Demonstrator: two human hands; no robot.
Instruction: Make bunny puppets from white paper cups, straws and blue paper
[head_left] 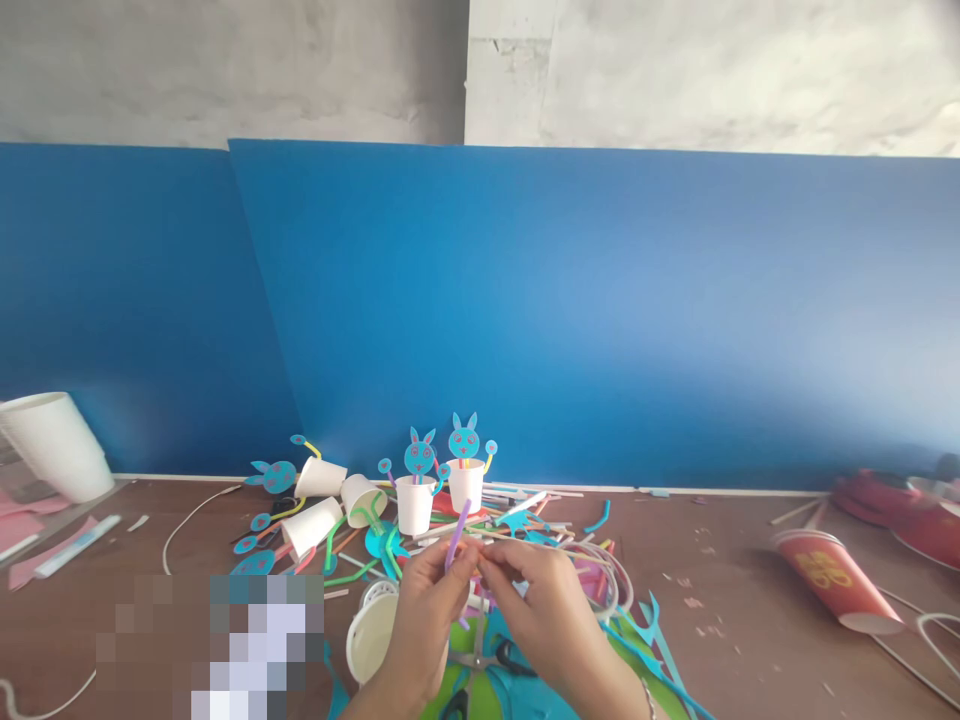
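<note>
My left hand (pixel 424 612) is closed around a purple straw (pixel 457 533), which sticks up past the thumb at a slant. Just beside it, the fingertips of my right hand (pixel 541 602) pinch a small orange piece (pixel 472 545) that looks like a straw; most of it is hidden by the fingers. Both hands meet above scissors (pixel 480 661), which lie on blue paper (pixel 517 690) over a green mat (pixel 491 708). A white paper cup (pixel 373 640) lies by my left wrist.
Two white cups with blue rabbit faces (pixel 420 457) stand at the back; similar cups (pixel 311 526) lie tipped to their left. Straws and blue scraps (pixel 519 520) are heaped behind my hands. Stacked cups (pixel 56 445) stand far left, a red cup (pixel 836 582) lies right, and a blue panel (pixel 570 320) closes the back.
</note>
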